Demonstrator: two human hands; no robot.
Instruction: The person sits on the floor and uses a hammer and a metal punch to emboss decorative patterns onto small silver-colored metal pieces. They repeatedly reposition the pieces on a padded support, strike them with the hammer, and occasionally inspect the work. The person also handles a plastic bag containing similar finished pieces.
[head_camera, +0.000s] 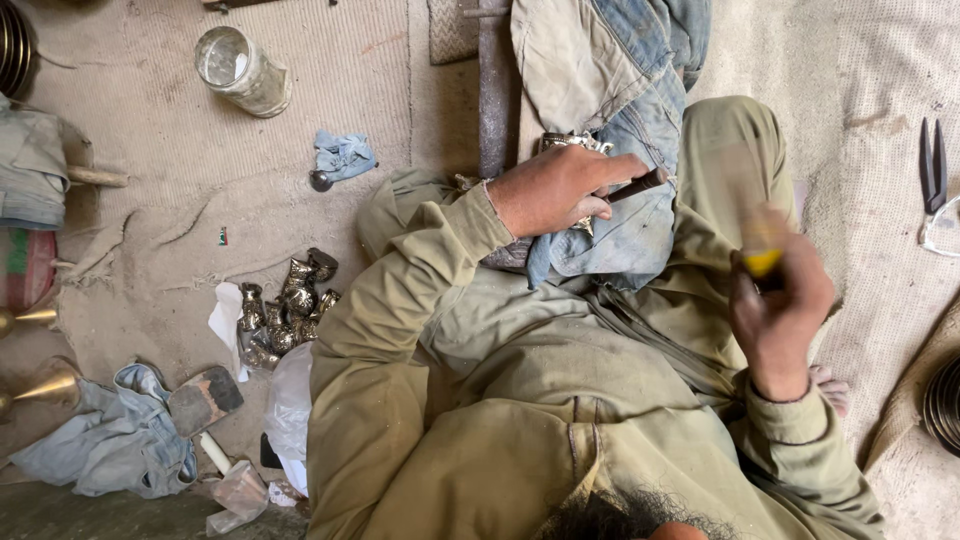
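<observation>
Item: ornate silver-coloured metal piece (575, 143), lying on a denim cloth (630, 215) over the person's lap, mostly hidden under the left hand (555, 190).

Left hand: grip closing around a dark-handled punch (640, 184), tip hidden against the piece.

Right hand: (780, 300) grip clenching a yellow-handled striking tool (752, 215), which is blurring in mid-swing.

Progress: working is going on; how much of the surface is finished cannot be told.

Nearby on the floor: a heap of small silver metal parts (285, 310), seemingly waiting; a glass jar (240, 70); shears (932, 165).
</observation>
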